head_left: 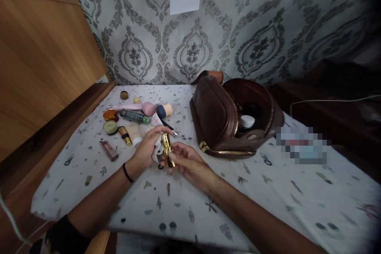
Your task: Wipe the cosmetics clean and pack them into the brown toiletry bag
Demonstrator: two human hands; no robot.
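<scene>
A shiny gold lipstick tube (167,151) is gripped by my right hand (190,164), the thumb pressed along its lower part. My left hand (149,147) closes around a crumpled white cloth (158,151) right against the tube, its fingers reaching over the top end. Just left of my hands lie a cream-coloured squeeze tube (134,133), a gold and black lipstick tube (125,135) and a reddish small box-shaped tube (109,151). Behind them a dark grey bottle (135,116) rests on its side. The left fingertips are partly hidden behind the cloth and tube.
An open brown leather bag (214,115) stands at right, a white-lidded jar (247,121) inside. Farther back lie a pink sponge (148,108), a navy and beige bottle (164,110) and a green-topped jar (110,127). A wooden cabinet (50,47) borders the left side of the patterned tablecloth (190,206).
</scene>
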